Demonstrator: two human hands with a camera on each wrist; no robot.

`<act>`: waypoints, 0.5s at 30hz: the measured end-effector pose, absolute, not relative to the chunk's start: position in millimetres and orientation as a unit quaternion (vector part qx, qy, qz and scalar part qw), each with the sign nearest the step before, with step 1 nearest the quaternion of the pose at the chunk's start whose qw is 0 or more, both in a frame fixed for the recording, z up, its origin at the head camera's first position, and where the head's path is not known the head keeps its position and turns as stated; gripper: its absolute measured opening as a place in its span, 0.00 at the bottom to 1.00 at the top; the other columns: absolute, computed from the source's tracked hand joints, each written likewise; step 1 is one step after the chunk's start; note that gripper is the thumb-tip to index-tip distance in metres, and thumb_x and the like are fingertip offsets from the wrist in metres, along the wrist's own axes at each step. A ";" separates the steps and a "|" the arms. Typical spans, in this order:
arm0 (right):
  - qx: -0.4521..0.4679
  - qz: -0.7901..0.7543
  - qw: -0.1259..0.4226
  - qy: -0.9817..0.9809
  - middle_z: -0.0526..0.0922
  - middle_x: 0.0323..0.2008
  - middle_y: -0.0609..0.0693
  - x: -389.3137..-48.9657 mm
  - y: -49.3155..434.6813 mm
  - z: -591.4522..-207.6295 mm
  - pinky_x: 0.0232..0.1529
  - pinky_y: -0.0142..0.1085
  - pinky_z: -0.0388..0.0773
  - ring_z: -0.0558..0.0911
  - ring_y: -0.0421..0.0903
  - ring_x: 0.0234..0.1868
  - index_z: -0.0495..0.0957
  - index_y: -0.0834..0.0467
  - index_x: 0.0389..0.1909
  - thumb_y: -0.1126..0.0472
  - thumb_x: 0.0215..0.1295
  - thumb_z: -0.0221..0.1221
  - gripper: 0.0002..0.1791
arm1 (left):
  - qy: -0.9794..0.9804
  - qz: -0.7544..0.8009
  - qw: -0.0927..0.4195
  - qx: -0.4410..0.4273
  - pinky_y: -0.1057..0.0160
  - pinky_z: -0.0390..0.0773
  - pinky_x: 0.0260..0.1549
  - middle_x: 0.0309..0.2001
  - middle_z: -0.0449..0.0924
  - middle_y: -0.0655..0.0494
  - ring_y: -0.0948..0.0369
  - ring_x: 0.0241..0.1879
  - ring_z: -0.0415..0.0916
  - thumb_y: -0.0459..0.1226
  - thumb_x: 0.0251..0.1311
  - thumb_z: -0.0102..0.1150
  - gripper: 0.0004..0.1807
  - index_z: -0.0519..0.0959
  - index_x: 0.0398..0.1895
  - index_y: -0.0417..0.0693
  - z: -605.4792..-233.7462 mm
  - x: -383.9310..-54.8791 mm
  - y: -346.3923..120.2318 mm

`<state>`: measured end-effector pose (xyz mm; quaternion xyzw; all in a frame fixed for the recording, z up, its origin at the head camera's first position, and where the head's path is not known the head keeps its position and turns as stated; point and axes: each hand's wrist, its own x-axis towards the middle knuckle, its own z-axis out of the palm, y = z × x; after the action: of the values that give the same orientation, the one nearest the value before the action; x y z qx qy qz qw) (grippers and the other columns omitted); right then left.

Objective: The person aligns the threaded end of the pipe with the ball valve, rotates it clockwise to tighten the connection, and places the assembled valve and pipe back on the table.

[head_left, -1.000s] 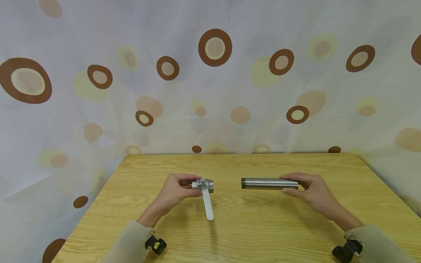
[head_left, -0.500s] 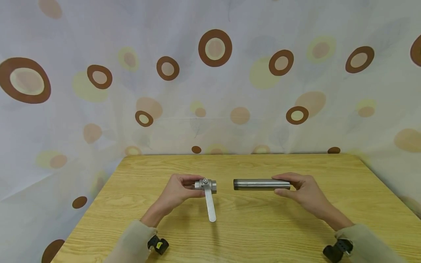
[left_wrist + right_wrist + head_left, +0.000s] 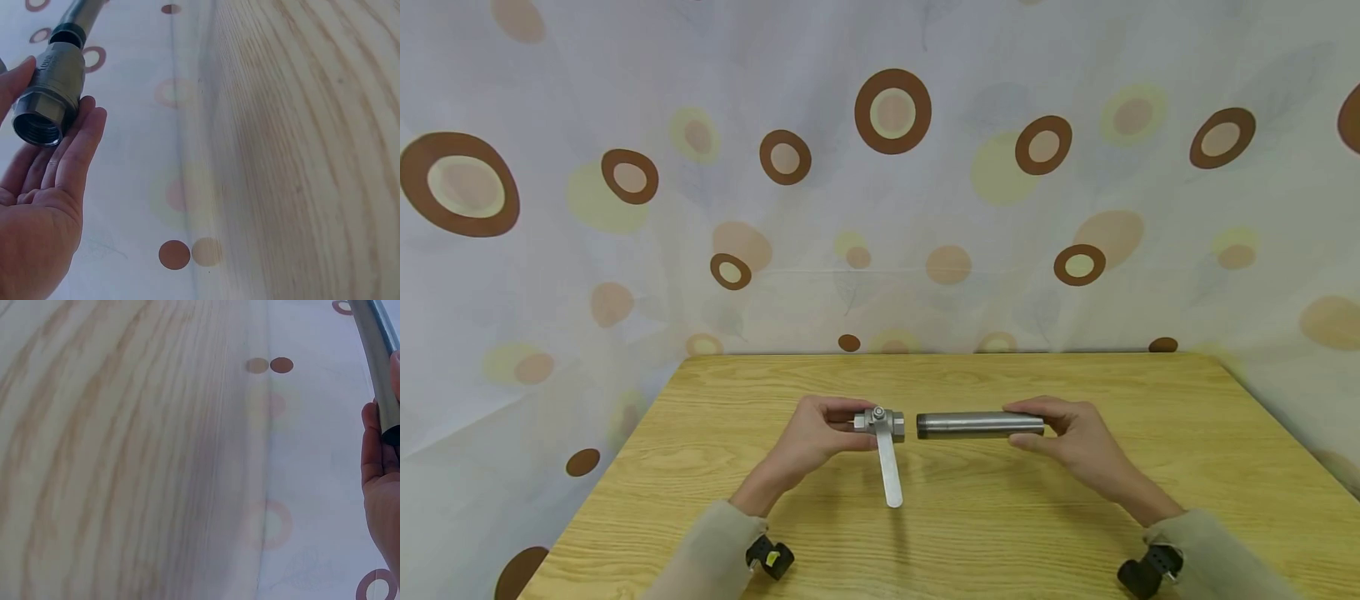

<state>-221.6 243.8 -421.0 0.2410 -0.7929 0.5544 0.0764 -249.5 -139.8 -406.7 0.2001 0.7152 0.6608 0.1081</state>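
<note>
My left hand point(image 3: 820, 429) pinches a metal ball valve point(image 3: 897, 425) between thumb and fingers, above the table. The valve's long flat lever point(image 3: 889, 471) points toward me. In the left wrist view the open threaded port of the valve point(image 3: 39, 122) faces the camera. My right hand point(image 3: 1071, 433) grips the right end of a steel pipe point(image 3: 970, 424), held level. The pipe's dark threaded end point(image 3: 922, 426) faces the valve's right port across a narrow gap, roughly in line with it. In the right wrist view the pipe point(image 3: 378, 356) shows along the right edge.
Below both hands lies a wood-grain table point(image 3: 985, 533), its far edge against a white curtain point(image 3: 895, 208) with brown and yellow circles. Black straps with small cameras point(image 3: 770, 557) sit on both wrists, over light sleeves point(image 3: 711, 550).
My right hand has carried the pipe left, and my left hand has brought the valve slightly right. The gap between pipe and valve has narrowed to a sliver.
</note>
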 end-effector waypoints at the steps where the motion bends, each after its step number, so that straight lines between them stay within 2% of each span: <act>1: 0.241 0.558 0.074 -0.790 0.85 0.56 0.58 -221.6 242.8 -421.1 0.46 0.35 0.85 0.86 0.41 0.50 0.85 0.64 0.59 0.69 0.67 0.70 0.20 | 0.715 0.662 0.109 0.200 0.54 0.86 0.50 0.52 0.88 0.42 0.49 0.51 0.87 0.26 0.55 0.77 0.25 0.85 0.58 0.35 -406.6 -249.1 -139.1; 5: 0.240 0.567 0.069 -0.785 0.85 0.55 0.56 -221.1 239.7 -421.3 0.45 0.35 0.85 0.87 0.42 0.49 0.85 0.65 0.59 0.70 0.66 0.70 0.20 | 0.714 0.662 0.111 0.201 0.53 0.86 0.49 0.52 0.88 0.42 0.49 0.51 0.87 0.26 0.55 0.77 0.24 0.85 0.57 0.34 -406.0 -248.0 -137.0; 11: 0.231 0.571 0.068 -0.785 0.84 0.56 0.65 -221.5 236.5 -421.5 0.45 0.35 0.85 0.87 0.41 0.49 0.85 0.65 0.59 0.69 0.66 0.70 0.20 | 0.715 0.662 0.110 0.197 0.54 0.86 0.49 0.51 0.88 0.42 0.49 0.51 0.87 0.27 0.55 0.77 0.25 0.85 0.58 0.34 -405.3 -247.4 -134.7; 15: 0.230 0.574 0.067 -0.783 0.84 0.57 0.64 -222.2 235.4 -423.0 0.46 0.35 0.85 0.86 0.42 0.49 0.85 0.64 0.59 0.69 0.66 0.70 0.20 | 0.712 0.665 0.111 0.197 0.53 0.86 0.50 0.51 0.88 0.42 0.49 0.51 0.87 0.27 0.55 0.77 0.25 0.85 0.59 0.35 -403.7 -246.5 -133.5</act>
<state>-222.2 235.4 -423.0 0.2302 -0.7832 0.5736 0.0671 -246.5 -133.5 -403.7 0.1967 0.7116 0.6652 0.1114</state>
